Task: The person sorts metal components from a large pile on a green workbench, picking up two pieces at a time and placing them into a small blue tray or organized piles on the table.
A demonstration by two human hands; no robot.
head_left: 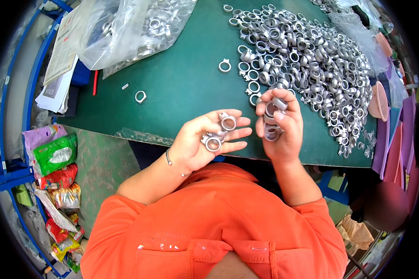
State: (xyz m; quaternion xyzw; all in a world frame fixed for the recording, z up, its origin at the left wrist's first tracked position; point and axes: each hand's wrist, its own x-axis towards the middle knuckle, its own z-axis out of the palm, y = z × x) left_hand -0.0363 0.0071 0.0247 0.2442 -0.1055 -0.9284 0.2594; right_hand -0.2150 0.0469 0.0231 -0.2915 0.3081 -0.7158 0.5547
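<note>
My left hand [188, 146] is palm up over the table's near edge, fingers stretched out and slightly apart. A few grey metal rings [206, 139] with small lugs lie on its palm and fingers. To its right, my right hand [287, 139] curls its fingers and thumb around several similar rings [280, 103], stacked along the fingers. The two hands are apart. Just beyond my right hand spreads a large heap of metal rings [307, 69]. One loose ring [225, 61] lies left of the heap, and another ring [144, 96] farther left.
The green tabletop [181, 88] carries a clear plastic bag [125, 42] of rings at the far left. Near it are papers [56, 88], a red stick [95, 83] and a small white piece [125, 86]. Pink and purple sheets [395, 149] stand at right; colourful packages [56, 153] fill a left rack.
</note>
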